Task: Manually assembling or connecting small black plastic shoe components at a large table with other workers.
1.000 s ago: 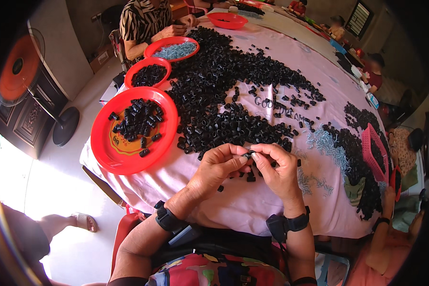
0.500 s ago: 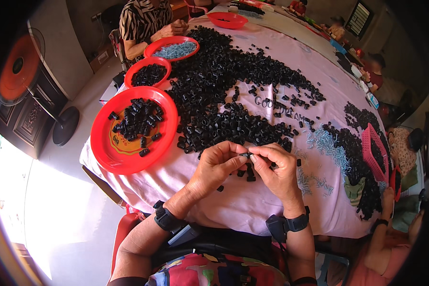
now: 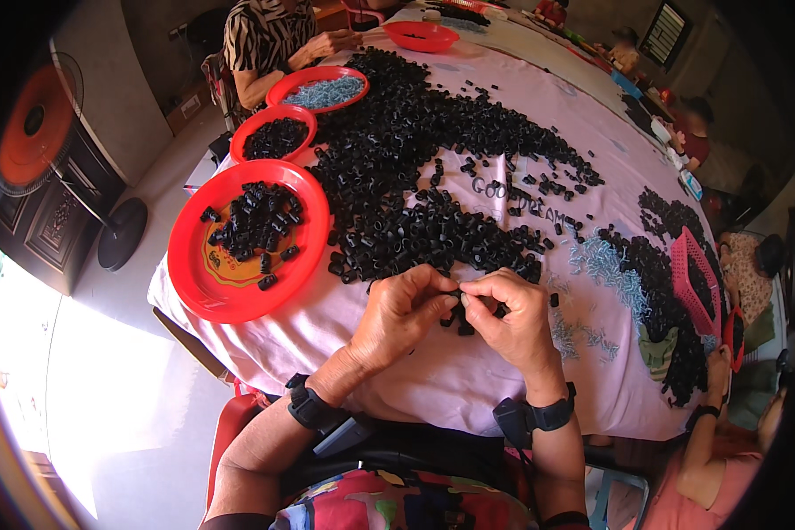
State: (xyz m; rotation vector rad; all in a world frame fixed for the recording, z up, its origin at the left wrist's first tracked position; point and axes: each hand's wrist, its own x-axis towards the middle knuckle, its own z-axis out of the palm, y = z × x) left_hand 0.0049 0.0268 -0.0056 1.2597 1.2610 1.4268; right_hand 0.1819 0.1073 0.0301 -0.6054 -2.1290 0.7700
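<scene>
My left hand [image 3: 399,311] and my right hand [image 3: 514,316] meet fingertip to fingertip above the near part of the table. Both are closed in a pinch around a small black plastic piece [image 3: 456,294], mostly covered by the fingers. Just beyond them spreads a big heap of short black tube-shaped plastic pieces [image 3: 406,225]. A few loose ones lie under my hands. To the left, a large red plate [image 3: 188,274] carries a smaller pile of the black pieces.
Farther left stand a red bowl of black pieces [image 3: 238,146] and a red bowl of pale-blue small pieces [image 3: 278,94]. Loose pale-blue pieces [image 3: 614,278] and a pink basket [image 3: 691,283] lie at right. Co-workers sit around the pink-covered table [image 3: 415,389]; a fan [image 3: 35,124] stands left.
My hands have barely shifted; the fingertips now close more tightly over the small piece, hiding more of it. The far-left co-worker's hands have moved slightly to the right.
</scene>
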